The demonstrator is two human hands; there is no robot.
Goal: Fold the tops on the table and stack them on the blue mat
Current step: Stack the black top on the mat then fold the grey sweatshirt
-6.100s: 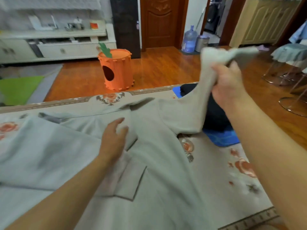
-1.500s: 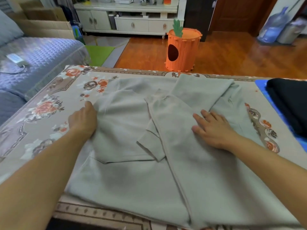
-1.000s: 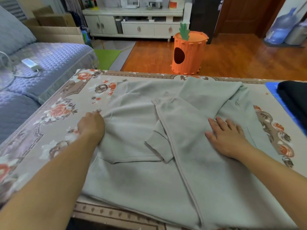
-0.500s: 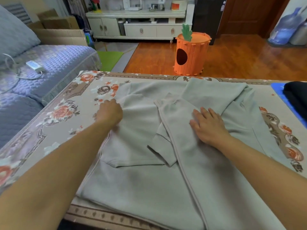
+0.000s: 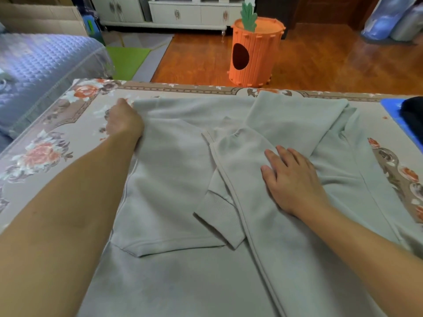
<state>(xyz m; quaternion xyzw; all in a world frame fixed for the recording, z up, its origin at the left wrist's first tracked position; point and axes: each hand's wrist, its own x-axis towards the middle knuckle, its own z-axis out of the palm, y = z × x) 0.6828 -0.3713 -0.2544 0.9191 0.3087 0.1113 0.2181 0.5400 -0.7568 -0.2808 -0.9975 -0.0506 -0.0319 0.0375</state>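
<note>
A pale grey long-sleeved top (image 5: 174,179) lies spread on the floral-covered table (image 5: 45,154). Its right side and sleeve are folded over the middle, with the cuff (image 5: 215,216) lying on the front. My left hand (image 5: 123,121) is at the top's far left edge, fingers curled around the fabric there. My right hand (image 5: 290,179) lies flat with straight fingers on the folded-over right panel. At the far right edge, the blue mat (image 5: 393,110) carries a dark folded top (image 5: 413,108), both partly cut off.
An orange carrot-shaped bin (image 5: 254,53) stands on the wooden floor beyond the table. A blue quilted sofa (image 5: 41,72) is at the left, a white cabinet (image 5: 187,12) at the back. The table's far edge runs just behind the top.
My left hand has slid along the top's left edge away from me, up to its far corner. My right hand stays flat on the folded side, shifted slightly.
</note>
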